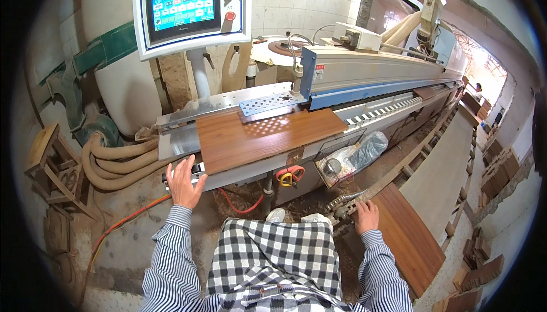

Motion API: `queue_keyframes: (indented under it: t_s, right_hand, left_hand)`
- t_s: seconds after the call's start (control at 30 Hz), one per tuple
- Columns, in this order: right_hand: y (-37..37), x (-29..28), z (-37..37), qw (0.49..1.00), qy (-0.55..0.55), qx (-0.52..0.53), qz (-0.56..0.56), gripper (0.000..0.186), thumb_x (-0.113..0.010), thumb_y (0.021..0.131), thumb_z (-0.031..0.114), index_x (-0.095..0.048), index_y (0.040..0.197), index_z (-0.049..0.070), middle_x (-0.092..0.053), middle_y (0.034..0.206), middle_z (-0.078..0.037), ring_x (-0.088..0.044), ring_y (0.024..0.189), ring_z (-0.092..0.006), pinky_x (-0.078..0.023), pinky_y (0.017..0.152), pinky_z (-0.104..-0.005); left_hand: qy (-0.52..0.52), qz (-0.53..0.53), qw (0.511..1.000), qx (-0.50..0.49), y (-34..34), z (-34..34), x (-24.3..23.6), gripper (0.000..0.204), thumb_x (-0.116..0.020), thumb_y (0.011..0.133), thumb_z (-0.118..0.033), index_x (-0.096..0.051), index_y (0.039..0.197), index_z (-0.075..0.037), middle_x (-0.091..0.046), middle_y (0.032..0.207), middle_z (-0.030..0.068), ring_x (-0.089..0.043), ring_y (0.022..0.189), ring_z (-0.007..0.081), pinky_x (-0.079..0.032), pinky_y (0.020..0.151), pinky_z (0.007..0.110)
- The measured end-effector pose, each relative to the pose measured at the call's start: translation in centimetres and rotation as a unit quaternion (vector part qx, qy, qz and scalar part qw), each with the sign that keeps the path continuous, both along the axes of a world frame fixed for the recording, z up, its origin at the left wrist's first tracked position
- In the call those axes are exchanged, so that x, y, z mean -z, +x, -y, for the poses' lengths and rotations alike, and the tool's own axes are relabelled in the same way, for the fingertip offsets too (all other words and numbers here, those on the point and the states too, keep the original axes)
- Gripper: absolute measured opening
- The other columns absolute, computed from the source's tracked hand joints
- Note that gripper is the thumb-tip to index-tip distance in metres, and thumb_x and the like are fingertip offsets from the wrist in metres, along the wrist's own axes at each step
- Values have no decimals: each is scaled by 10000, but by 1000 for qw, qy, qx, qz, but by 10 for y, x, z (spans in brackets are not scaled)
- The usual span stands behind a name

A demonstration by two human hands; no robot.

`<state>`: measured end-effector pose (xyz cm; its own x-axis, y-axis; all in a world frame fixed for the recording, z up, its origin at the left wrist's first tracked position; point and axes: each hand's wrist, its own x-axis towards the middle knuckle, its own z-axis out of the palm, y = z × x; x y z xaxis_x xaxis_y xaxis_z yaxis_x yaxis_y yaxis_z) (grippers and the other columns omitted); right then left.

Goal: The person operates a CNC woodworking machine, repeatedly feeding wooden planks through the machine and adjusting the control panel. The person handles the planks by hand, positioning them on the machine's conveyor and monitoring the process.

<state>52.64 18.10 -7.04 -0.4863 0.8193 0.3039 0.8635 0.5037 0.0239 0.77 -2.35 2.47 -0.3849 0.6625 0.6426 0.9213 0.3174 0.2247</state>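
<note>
A reddish-brown wood-grain board (268, 141) lies flat on the bed of a long edge-processing machine, its far edge by a perforated blue guard plate (270, 107). My left hand (185, 187) is at the board's near left corner, with fingers spread, beside a small black fitting on the bed's end. Whether the fingertips touch the board I cannot tell. A second brown board (407, 243) rests on a roller conveyor to my right. Over that board's left edge is my right hand (366, 217), fingers forward and slightly bent, not wrapped around anything.
A control panel (194, 13) with a lit screen and green and red buttons stands at the far left. Below it run thick brown hoses (122, 161). Red-and-yellow-handled scissors (289, 175) hang on the machine's front. More boards (484, 272) lean and lie at the right.
</note>
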Motion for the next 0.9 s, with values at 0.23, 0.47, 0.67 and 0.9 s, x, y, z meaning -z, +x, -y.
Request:
queue_keyframes:
  t_s: [0.23,0.47,0.67,0.9]
  right_hand:
    - [16,21,26,998,36,-34,-26,445,-595,757,17,-568,1199,60,-548,1301,-138,-481,1232,-339,-375,1032,-459]
    - [11,-6,139,983,19,-71,-169,338,-659,754,44,-640,1091,53,-628,1177,-133,-563,1103,-338,-435,967,-446]
    - [82,34,158,399,-336,261,-812,415,-679,849,497,-605,935,98,-684,829,-49,-633,704,-143,-531,654,-307]
    - [112,71,150,312,-233,270,-881,246,-708,853,405,-629,829,173,-631,604,28,-638,587,-105,-531,600,-274]
  left_hand:
    - [16,-4,1000,6,-2,0,6,570,-640,841,-349,-506,1329,-88,-572,1298,77,-488,1223,248,-218,1120,484]
    - [33,-17,999,2,-2,0,7,532,-649,836,-320,-532,1297,-82,-583,1290,69,-493,1216,243,-232,1114,477]
    - [40,-10,999,2,-1,0,7,506,-652,834,-312,-550,1273,-85,-590,1283,63,-497,1211,240,-237,1111,475]
    - [39,-6,999,8,0,-1,6,494,-650,840,-315,-556,1267,-87,-589,1288,61,-497,1214,243,-240,1108,471]
